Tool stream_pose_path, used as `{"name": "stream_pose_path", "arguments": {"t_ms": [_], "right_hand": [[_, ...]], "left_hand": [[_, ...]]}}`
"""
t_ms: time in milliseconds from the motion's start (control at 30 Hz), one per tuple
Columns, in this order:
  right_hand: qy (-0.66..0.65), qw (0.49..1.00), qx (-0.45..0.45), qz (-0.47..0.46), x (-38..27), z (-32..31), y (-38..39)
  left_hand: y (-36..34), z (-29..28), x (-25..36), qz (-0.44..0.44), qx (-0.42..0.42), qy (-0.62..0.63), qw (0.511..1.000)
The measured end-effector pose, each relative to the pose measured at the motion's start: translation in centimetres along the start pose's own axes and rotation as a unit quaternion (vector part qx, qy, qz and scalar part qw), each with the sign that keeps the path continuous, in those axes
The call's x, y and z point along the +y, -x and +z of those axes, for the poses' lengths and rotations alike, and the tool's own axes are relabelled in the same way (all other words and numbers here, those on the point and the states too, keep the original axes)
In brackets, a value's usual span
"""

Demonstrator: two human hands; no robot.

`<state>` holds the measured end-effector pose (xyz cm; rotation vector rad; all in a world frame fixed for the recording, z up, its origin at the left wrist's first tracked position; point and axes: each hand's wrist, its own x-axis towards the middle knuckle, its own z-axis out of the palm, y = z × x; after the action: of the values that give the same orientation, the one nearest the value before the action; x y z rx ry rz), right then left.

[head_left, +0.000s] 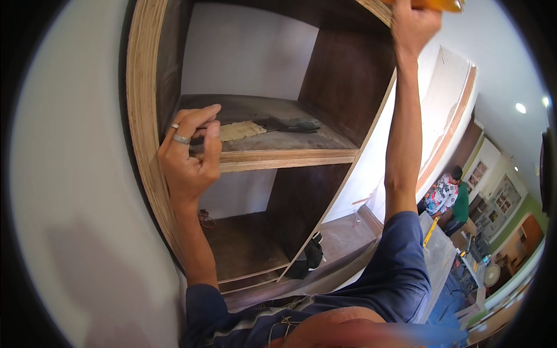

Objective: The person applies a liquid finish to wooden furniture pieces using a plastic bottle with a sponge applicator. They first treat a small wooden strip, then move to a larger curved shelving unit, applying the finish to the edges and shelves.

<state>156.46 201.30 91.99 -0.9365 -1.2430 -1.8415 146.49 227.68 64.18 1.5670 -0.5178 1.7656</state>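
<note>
My left hand [191,145] is at the left front of a plywood-edged cabinet's middle shelf [307,155], beside the upright edge [142,104], fingers bent but apart, with nothing visible held. Behind it on the shelf lie a piece of tan sandpaper or paper [241,130] and a dark, crumpled flat item [293,124]. My right hand [415,26], raised at the cabinet's top right edge, is closed on an orange tool [432,4], mostly cut off by the frame.
A white wall [69,145] borders the cabinet's left. A dark bag [310,252] is low beside it. To the right, two people [449,194] stand by a dusty worktable [432,261] with a yellow level [430,232], tools and a fan [492,272].
</note>
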Motion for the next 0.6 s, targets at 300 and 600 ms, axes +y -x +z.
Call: {"name": "stream_pose_path", "arguments": {"t_ms": [300,600], "right_hand": [[0.002,0.999,0.041,-0.004,2.1,-0.5,0.0],[0.007,0.998,0.064,0.029,2.1,-2.5,0.3]], "left_hand": [[-0.2,0.8,0.6,0.005,-0.004,-0.035,0.999],[0.0,0.4,0.0,0.018,0.004,-0.020,1.000]]}}
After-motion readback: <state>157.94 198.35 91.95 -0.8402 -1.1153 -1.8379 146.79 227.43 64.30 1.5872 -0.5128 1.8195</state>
